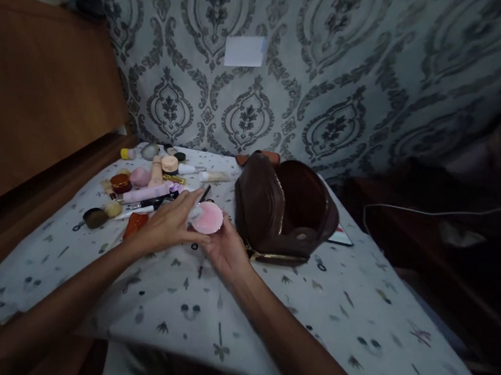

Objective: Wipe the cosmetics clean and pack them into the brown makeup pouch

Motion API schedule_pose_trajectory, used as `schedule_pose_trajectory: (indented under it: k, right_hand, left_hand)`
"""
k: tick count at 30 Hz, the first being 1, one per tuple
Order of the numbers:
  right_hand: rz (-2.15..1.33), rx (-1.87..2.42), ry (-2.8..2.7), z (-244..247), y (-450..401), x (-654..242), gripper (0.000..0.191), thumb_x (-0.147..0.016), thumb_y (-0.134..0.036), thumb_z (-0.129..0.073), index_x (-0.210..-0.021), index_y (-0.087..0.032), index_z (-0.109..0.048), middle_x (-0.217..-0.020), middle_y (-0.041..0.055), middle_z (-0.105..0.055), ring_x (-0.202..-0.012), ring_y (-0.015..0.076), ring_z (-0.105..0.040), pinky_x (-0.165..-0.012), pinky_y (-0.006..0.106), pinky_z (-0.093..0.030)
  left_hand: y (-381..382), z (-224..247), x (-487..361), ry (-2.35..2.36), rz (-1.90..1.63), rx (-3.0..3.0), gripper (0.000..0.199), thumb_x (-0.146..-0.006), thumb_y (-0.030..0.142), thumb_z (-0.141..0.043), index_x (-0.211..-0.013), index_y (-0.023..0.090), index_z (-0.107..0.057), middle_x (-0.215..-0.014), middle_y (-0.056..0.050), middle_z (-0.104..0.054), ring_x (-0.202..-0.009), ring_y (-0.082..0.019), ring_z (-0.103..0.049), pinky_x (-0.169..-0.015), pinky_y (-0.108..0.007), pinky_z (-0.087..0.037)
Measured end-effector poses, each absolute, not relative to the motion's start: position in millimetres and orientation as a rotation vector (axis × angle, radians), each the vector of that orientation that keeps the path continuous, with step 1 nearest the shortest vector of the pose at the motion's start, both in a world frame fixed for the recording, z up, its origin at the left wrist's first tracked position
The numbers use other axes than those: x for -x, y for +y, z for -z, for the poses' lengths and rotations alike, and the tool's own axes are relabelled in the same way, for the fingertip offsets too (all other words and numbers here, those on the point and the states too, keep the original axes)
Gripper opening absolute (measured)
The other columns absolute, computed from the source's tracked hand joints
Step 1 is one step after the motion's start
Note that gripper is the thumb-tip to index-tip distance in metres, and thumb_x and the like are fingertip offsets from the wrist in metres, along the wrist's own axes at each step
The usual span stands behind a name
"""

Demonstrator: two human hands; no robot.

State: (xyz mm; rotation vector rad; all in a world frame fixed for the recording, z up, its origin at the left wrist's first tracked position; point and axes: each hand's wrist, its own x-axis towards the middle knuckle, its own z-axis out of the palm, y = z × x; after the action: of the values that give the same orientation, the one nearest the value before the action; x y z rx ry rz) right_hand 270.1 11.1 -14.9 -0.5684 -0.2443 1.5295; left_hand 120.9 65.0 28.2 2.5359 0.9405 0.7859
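Observation:
A round pink container (208, 217) with a pale rim is between my two hands, its pink face turned up toward the camera. My right hand (228, 249) holds it from below and from the right. My left hand (172, 220) is at its left side, thumb and fingers closed around that edge, where something whitish shows. A brown bag (260, 204) stands open just to the right of my hands. Several cosmetics lie left of and beyond my left hand, among them a pink tube (146, 193), a brush (95, 217) and an amber jar (120, 183).
The patterned white cloth (197, 313) covers the table. A wooden panel (36, 98) rises at the left. Behind is a wallpapered wall with a white switch plate (244, 51). A white cable (436, 213) runs across the dark area at the right.

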Motion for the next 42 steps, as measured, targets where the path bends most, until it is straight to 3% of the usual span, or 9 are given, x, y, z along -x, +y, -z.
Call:
schedule_pose_trajectory:
  k: [4,7,9,12,15,22,28,38,42]
  right_hand:
    - [-1.505,0.549,-0.197,28.3,1.9,-274.8,0.017,-0.093,-0.036,-0.062,-0.105,-0.024,-0.064,-0.103,0.0009,-0.075,-0.096,0.0192,-0.069,-0.084,0.041,-0.062]
    - [-1.494,0.541,-0.237,34.9,2.5,-273.5,0.022,-0.091,-0.039,-0.064,-0.104,-0.023,-0.064,-0.104,0.0019,-0.074,-0.096,0.0184,-0.068,-0.087,0.040,-0.061]
    - [-1.474,0.563,-0.262,38.9,4.5,-270.9,0.021,-0.090,-0.039,-0.065,-0.104,-0.024,-0.065,-0.103,0.0004,-0.074,-0.094,0.0161,-0.068,-0.082,0.032,-0.060]
    - [-1.443,0.610,-0.270,44.6,6.2,-266.1,0.018,-0.086,-0.032,-0.068,-0.103,-0.026,-0.066,-0.099,-0.0027,-0.074,-0.094,0.0118,-0.067,-0.078,0.020,-0.057]
    - [-1.437,0.617,-0.255,48.4,4.3,-262.3,0.019,-0.084,-0.030,-0.068,-0.103,-0.028,-0.067,-0.101,-0.0036,-0.074,-0.100,0.0120,-0.067,-0.082,0.021,-0.056]
    - [-1.515,0.635,-0.405,43.3,-7.9,-259.3,0.030,-0.081,-0.045,-0.074,-0.104,-0.030,-0.062,-0.115,-0.0027,-0.069,-0.102,0.0165,-0.066,-0.080,0.029,-0.058]
    - [-1.512,0.647,-0.501,37.4,-13.6,-258.3,0.055,-0.070,-0.032,-0.084,-0.118,-0.031,-0.058,-0.127,-0.0011,-0.065,-0.104,0.0187,-0.066,-0.084,0.033,-0.060]
    - [-1.593,0.567,-0.384,35.0,-14.0,-261.7,0.027,-0.083,-0.029,-0.074,-0.108,-0.027,-0.063,-0.113,-0.0015,-0.072,-0.101,0.0183,-0.069,-0.092,0.042,-0.060]
    - [-1.615,0.544,-0.312,39.1,-9.6,-265.1,0.021,-0.089,-0.035,-0.068,-0.108,-0.026,-0.065,-0.112,0.0012,-0.074,-0.101,0.0195,-0.068,-0.092,0.043,-0.059]
  left_hand:
    - [63.7,-26.0,-126.7,0.958,-1.046,-2.154,0.026,-0.096,0.037,-0.044,-0.118,0.024,-0.049,-0.112,-0.004,-0.062,-0.106,-0.022,-0.059,-0.093,-0.034,-0.047]
    - [52.2,-23.1,-135.4,0.951,-1.221,-2.105,0.014,-0.097,0.030,-0.039,-0.102,0.023,-0.050,-0.096,-0.003,-0.061,-0.092,-0.020,-0.059,-0.083,-0.032,-0.048]
    - [42.3,-16.7,-143.2,0.776,-1.209,-2.285,0.014,-0.098,0.029,-0.042,-0.104,0.022,-0.052,-0.100,-0.006,-0.063,-0.097,-0.022,-0.061,-0.088,-0.035,-0.048]
    - [32.7,-1.9,-154.2,0.596,-1.061,-2.574,0.017,-0.097,0.022,-0.043,-0.109,0.022,-0.055,-0.124,-0.012,-0.064,-0.122,-0.027,-0.056,-0.106,-0.047,-0.039]
    - [34.3,11.2,-159.9,0.697,-0.971,-2.633,0.017,-0.098,0.021,-0.043,-0.111,0.020,-0.054,-0.133,-0.016,-0.061,-0.131,-0.030,-0.051,-0.109,-0.052,-0.037]
    - [49.2,16.3,-155.1,0.936,-1.005,-2.455,0.019,-0.098,0.029,-0.041,-0.110,0.020,-0.053,-0.103,-0.012,-0.066,-0.099,-0.027,-0.064,-0.086,-0.041,-0.050]
    - [53.7,8.0,-146.6,1.010,-1.064,-2.226,0.010,-0.096,0.032,-0.044,-0.100,0.023,-0.049,-0.086,-0.002,-0.061,-0.080,-0.021,-0.061,-0.074,-0.032,-0.046]
    - [66.1,20.9,-142.5,0.947,-1.083,-1.529,0.017,-0.092,0.041,-0.050,-0.091,0.024,-0.047,-0.074,0.004,-0.052,-0.062,-0.014,-0.051,-0.058,-0.025,-0.044]
    - [62.0,25.8,-143.4,0.950,-1.086,-1.585,0.018,-0.095,0.042,-0.046,-0.094,0.024,-0.049,-0.082,0.001,-0.057,-0.071,-0.016,-0.056,-0.065,-0.026,-0.048]
